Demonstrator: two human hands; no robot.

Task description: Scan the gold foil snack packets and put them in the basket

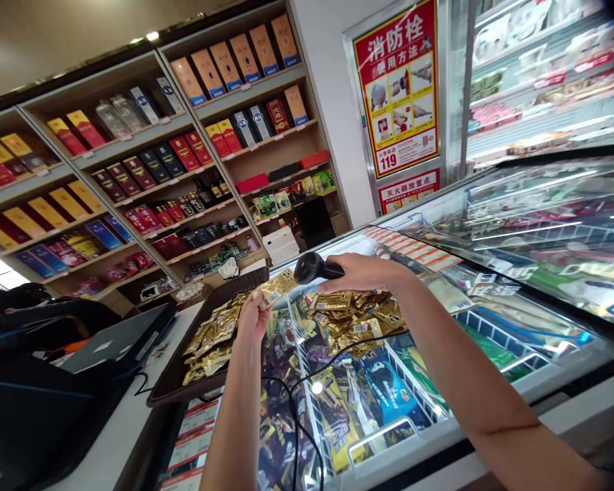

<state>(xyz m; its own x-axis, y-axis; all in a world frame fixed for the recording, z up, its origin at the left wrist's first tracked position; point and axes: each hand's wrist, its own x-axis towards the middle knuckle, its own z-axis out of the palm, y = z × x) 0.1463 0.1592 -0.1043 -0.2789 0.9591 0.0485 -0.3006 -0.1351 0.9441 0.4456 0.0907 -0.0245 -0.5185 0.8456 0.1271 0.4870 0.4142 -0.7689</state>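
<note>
In my left hand (254,315) is a small gold foil packet (279,288), pinched at its edge with a printed label facing up. My right hand (361,271) is wrapped round a black handheld barcode scanner (314,268), whose head is close to the packet. Below my right hand, a heap of similar gold packets (361,326) lies on the freezer's glass top. To the left of my left hand, a dark brown woven tray (168,385) holds many more gold packets. A black cable (338,358) runs across the glass.
Frozen goods in white wire baskets (307,382) show through the freezer glass. A black checkout terminal (117,341) stands on the counter at left. Shelves of boxed bottles (184,157) line the back wall. A red fire-hydrant sign (399,88) hangs beside an upright display cooler (542,82).
</note>
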